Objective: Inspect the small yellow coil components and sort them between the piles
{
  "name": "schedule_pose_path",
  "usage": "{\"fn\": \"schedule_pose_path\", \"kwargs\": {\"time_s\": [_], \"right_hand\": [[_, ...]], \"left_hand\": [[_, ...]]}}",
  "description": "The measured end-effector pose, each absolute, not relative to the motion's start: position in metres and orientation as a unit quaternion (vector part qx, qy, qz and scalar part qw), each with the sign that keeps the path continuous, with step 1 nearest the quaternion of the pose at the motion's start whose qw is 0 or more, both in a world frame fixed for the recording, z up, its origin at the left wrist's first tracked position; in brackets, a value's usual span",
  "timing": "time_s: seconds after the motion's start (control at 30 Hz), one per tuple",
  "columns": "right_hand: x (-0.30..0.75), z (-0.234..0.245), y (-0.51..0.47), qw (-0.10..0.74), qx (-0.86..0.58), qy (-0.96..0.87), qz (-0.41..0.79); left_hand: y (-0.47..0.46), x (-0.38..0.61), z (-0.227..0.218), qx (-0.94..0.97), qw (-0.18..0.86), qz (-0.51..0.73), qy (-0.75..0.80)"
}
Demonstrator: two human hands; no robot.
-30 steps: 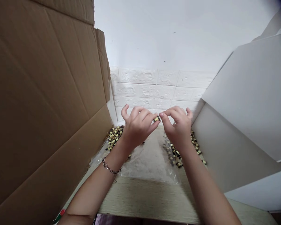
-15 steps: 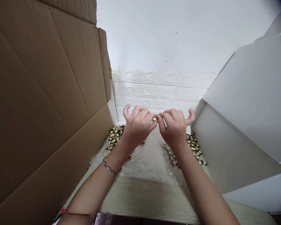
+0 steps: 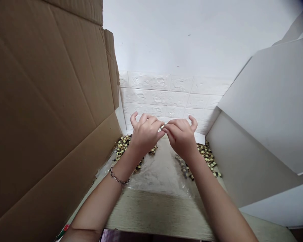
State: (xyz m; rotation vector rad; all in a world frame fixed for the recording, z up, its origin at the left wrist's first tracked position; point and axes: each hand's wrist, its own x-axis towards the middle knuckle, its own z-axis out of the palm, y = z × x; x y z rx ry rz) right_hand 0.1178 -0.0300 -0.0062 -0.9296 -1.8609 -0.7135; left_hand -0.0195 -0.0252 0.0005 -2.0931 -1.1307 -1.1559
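Note:
A small yellow-and-black electronic component (image 3: 163, 126), like a little taped coil transformer, is pinched between my two hands above the table. My left hand (image 3: 145, 133) holds its left end between thumb and forefinger, with the little finger sticking up. At its right end, the thumb and forefinger of my right hand (image 3: 182, 137) close on it; that little finger is raised too. Fingers cover much of the part. Below lies a clear plastic bag (image 3: 159, 174). Similar components form a left pile (image 3: 122, 146) and a right pile (image 3: 208, 158).
A tall brown cardboard panel (image 3: 47, 111) stands on the left, and a white panel (image 3: 262, 101) on the right. Behind is a white wall (image 3: 151, 80) with brick relief. A white card (image 3: 200, 138) lies by the right pile. The pale wooden table (image 3: 159, 215) ends near me.
Both hands have shifted slightly left, the right one more, with its little finger less spread. The component between them has turned and is more covered by the fingers.

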Motion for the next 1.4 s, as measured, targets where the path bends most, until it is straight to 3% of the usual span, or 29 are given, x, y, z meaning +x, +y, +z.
{"fn": "schedule_pose_path", "kwargs": {"time_s": [0.13,0.2,0.37,0.47,0.83,1.4], "right_hand": [[0.112,-0.002,-0.044,0.469,-0.352,-0.772,-0.245],[0.112,0.002,-0.05,0.496,-0.346,-0.761,-0.236],[0.117,0.014,-0.06,0.586,-0.368,-0.694,-0.2],[0.12,0.018,-0.06,0.592,-0.388,-0.679,-0.197],[0.121,0.019,-0.063,0.576,-0.388,-0.695,-0.187],[0.124,0.02,-0.062,0.547,-0.376,-0.725,-0.186]], "left_hand": [[-0.023,-0.02,0.005,-0.755,0.16,-0.459,-0.44],[-0.022,-0.02,0.008,-0.743,0.038,-0.501,-0.442],[-0.021,-0.02,0.014,-0.674,-0.38,-0.542,-0.328],[-0.023,-0.021,0.014,-0.662,-0.48,-0.506,-0.276],[-0.033,-0.016,0.016,-0.638,-0.571,-0.46,-0.236],[-0.032,-0.018,0.018,-0.653,-0.539,-0.475,-0.242]]}}
